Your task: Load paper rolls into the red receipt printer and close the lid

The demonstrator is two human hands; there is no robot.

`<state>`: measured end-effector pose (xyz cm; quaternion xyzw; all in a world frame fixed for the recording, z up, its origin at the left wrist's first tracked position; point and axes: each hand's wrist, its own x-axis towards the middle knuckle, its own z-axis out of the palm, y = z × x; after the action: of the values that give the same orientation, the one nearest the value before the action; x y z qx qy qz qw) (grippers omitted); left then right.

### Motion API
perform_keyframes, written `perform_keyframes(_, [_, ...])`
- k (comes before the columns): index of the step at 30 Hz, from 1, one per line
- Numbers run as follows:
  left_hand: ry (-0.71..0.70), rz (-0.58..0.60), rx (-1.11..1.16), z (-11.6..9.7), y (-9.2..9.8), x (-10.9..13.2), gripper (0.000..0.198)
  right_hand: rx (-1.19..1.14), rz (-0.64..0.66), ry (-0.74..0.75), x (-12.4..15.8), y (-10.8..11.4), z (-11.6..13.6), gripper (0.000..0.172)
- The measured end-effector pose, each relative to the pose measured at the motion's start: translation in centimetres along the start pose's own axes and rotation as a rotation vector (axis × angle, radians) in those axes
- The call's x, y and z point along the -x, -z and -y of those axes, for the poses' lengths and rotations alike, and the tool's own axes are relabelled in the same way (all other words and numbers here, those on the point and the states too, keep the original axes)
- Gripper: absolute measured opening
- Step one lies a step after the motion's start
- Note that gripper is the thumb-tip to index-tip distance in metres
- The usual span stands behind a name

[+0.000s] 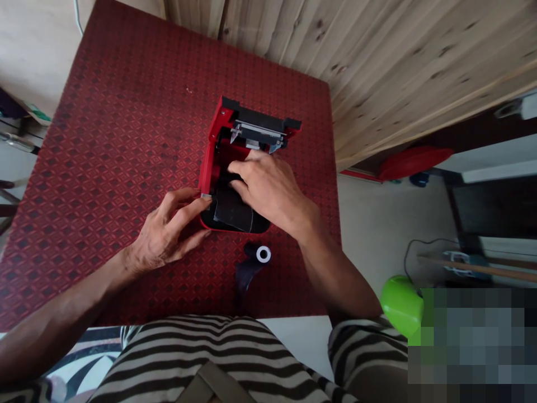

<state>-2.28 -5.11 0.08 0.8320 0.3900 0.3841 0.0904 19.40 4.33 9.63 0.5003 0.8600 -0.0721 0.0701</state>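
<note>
A red and black device [205, 173] stands on the table, its hinged top raised toward the far side. Inside its front part lies a dark, flat, glossy piece [234, 210]. My left hand [168, 226] rests against the device's left front corner, fingers apart, with fingertips on the rim. My right hand [271, 187] reaches into the open body from the right, fingers bent; what its fingertips touch is hidden. Just in front of the device sits a small black roll with a white core [263, 254], a dark strip trailing from it.
The table [138, 140] has a red patterned cover. A wooden plank wall [293, 33] borders its far side. On the floor at the right are a bright green container [401, 305] and a red round object [413, 162].
</note>
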Motion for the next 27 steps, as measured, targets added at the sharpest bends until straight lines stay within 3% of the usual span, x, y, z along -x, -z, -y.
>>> perform_keyframes(6, [-0.003, 0.005, -0.008, 0.1, 0.0, 0.0, 0.08, -0.018, -0.033, 0.06, 0.2, 0.1, -0.4, 0.017])
perform_keyframes(12, [0.015, 0.016, -0.02, -0.1, 0.2, -0.1, 0.077, -0.309, -0.346, 0.281, 6.2, 1.5, -0.6, 0.025])
perform_keyframes(15, [0.017, 0.022, 0.005, -0.4, 1.0, -0.5, 0.075, -0.254, -0.385, 0.287, 8.6, 0.6, 0.1, 0.036])
perform_keyframes(17, [-0.001, 0.021, 0.024, -0.5, 1.9, -1.4, 0.075, -0.236, -0.406, 0.285, 9.1, -0.5, 0.4, 0.028])
perform_keyframes(20, [-0.036, -0.004, -0.032, -0.3, 3.4, -4.0, 0.071, -0.304, -0.488, 0.309, 9.0, -1.9, 0.3, 0.019])
perform_keyframes(23, [-0.04, -0.097, -0.12, 0.6, 4.3, -8.3, 0.064, -0.325, -0.585, 0.313, 8.8, -2.6, 0.0, 0.013])
perform_keyframes(27, [0.018, -0.021, -0.083, 2.1, 3.9, -13.7, 0.067, -0.22, -0.716, 0.283, 8.8, -3.3, 0.2, 0.014])
